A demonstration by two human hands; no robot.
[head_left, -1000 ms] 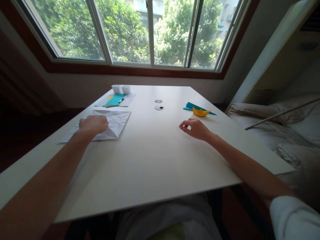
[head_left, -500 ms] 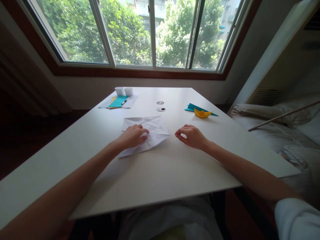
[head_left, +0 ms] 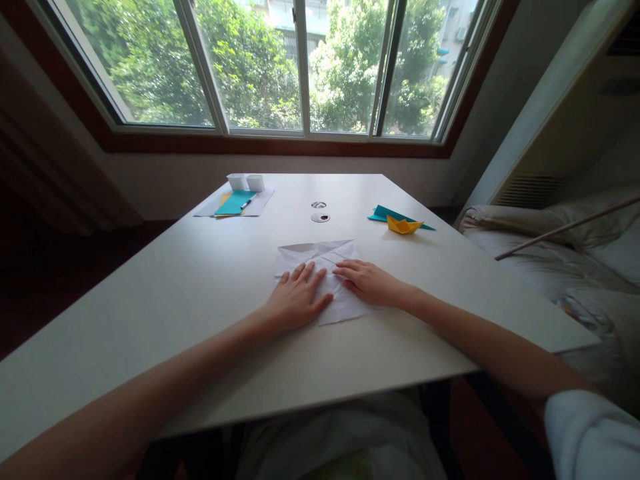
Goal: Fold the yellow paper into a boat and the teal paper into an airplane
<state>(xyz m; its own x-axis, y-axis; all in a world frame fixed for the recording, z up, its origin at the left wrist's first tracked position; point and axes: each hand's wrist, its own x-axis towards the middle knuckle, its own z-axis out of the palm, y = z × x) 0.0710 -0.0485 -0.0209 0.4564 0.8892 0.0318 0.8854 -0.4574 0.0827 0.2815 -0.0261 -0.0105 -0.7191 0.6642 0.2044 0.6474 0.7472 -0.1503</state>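
A creased white sheet of paper (head_left: 313,250) lies on the white table in front of me. My left hand (head_left: 297,299) rests flat on its near left part, fingers spread. From the right, my right hand (head_left: 367,280) lies over the sheet's right side, its fingers stretched out and pointing left. The fingertips of both hands are close together near the middle of the paper. Both palms cover part of the sheet, so some of its creases and its near left edge are hidden.
On the right stand a yellow paper boat (head_left: 404,225) and a teal folded paper (head_left: 383,212). At the far left, teal paper (head_left: 231,202), a pen (head_left: 249,201) and two small white containers (head_left: 245,182) sit on white sheets. Two round inserts (head_left: 320,217) mark the white table (head_left: 210,267).
The white paper has shifted right and turned. My left hand has opened flat and moved right and nearer. My right hand, before beside the paper, now lies on it with fingers extended.
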